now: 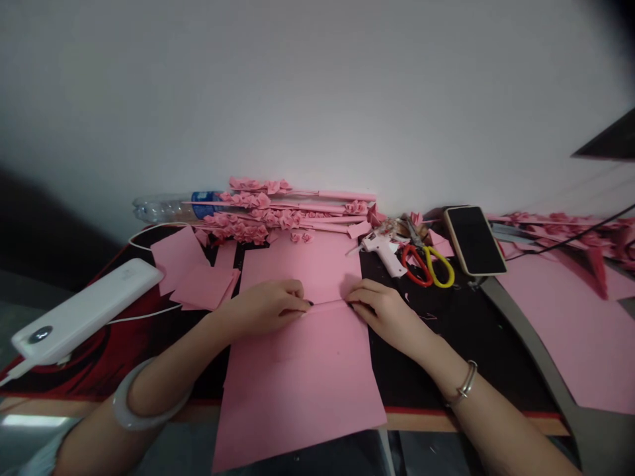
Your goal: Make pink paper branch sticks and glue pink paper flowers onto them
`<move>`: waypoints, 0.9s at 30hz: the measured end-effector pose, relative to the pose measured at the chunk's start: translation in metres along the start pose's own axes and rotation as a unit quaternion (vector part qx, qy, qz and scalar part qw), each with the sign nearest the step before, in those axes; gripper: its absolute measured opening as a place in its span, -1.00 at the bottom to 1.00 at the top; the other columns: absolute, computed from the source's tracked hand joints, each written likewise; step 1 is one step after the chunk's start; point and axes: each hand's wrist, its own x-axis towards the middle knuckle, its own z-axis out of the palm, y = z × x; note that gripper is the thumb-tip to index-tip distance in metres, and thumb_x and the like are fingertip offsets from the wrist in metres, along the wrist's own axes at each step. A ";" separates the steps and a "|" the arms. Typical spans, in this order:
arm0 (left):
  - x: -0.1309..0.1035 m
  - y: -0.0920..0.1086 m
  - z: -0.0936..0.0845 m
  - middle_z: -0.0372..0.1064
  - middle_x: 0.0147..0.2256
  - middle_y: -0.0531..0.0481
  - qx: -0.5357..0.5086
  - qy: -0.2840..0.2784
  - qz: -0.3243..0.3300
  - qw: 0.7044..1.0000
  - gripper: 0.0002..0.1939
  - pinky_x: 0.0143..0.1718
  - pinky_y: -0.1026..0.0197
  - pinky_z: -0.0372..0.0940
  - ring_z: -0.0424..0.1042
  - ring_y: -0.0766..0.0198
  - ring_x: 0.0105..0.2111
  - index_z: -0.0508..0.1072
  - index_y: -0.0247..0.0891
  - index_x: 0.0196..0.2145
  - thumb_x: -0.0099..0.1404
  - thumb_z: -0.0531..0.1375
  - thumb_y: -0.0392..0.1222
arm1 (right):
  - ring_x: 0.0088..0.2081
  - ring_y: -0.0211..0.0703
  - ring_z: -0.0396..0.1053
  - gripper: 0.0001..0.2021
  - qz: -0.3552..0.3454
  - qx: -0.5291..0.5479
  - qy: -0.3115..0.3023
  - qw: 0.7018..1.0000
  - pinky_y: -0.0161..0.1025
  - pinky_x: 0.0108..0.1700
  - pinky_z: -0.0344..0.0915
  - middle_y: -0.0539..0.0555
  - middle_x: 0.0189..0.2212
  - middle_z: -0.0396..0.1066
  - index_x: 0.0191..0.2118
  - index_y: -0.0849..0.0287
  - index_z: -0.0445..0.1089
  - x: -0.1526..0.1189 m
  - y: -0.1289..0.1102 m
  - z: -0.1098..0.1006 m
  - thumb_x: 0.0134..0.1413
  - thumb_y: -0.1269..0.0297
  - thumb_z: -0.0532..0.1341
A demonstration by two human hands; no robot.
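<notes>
My left hand [280,305] and my right hand [381,309] are both closed, fingertips pinching the two ends of a narrow folded or rolled edge on a piece of pink paper [325,307]. That piece lies over larger pink paper sheets [302,396], and its outline is hard to tell from them. The large sheets reach past the table's front edge. Just beyond my hands are two small pink paper flowers [301,237]. Several pink paper flower stems [278,215] lie in a heap at the wall.
Right of the sheets are a white glue gun [384,254], scissors [427,266] with red and yellow handles, and a phone [475,239]. On the left lie a white power bank [89,307], pink paper squares [201,285] and a plastic bottle [166,207]. More pink sheets [580,330] lie far right.
</notes>
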 end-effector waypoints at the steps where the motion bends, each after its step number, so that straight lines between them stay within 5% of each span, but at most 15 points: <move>1: 0.000 -0.001 0.000 0.34 -0.32 -0.03 -0.006 0.007 0.007 1.000 -0.75 -0.29 0.29 0.21 0.36 0.29 -0.33 0.55 -0.21 -0.29 0.38 0.05 -0.27 | -0.18 -0.10 0.41 -0.80 0.000 0.004 0.001 1.000 -0.17 -0.06 0.36 0.16 -0.22 0.43 -0.22 0.25 0.46 0.000 0.001 0.000 0.14 0.58 0.14; 14: -0.004 -0.022 0.010 0.39 -0.31 -0.03 -0.095 0.066 0.037 0.993 -0.78 -0.30 0.33 0.26 0.38 0.34 -0.35 0.57 -0.19 -0.16 0.35 0.13 -0.20 | -0.20 -0.15 0.40 -0.78 -0.006 0.031 0.015 0.999 -0.22 -0.11 0.34 0.12 -0.25 0.43 -0.25 0.26 0.48 0.004 0.001 -0.001 0.11 0.64 0.15; 27: -0.005 -0.022 0.009 0.42 -0.26 -0.05 -0.099 0.046 0.019 0.994 -0.77 -0.23 0.31 0.30 0.42 0.28 -0.27 0.57 -0.22 -0.14 0.36 0.12 -0.23 | -0.27 -0.22 0.40 -0.79 -0.007 0.077 -0.018 0.997 -0.29 -0.18 0.32 0.08 -0.31 0.42 -0.30 0.23 0.49 0.012 0.008 -0.007 0.09 0.64 0.17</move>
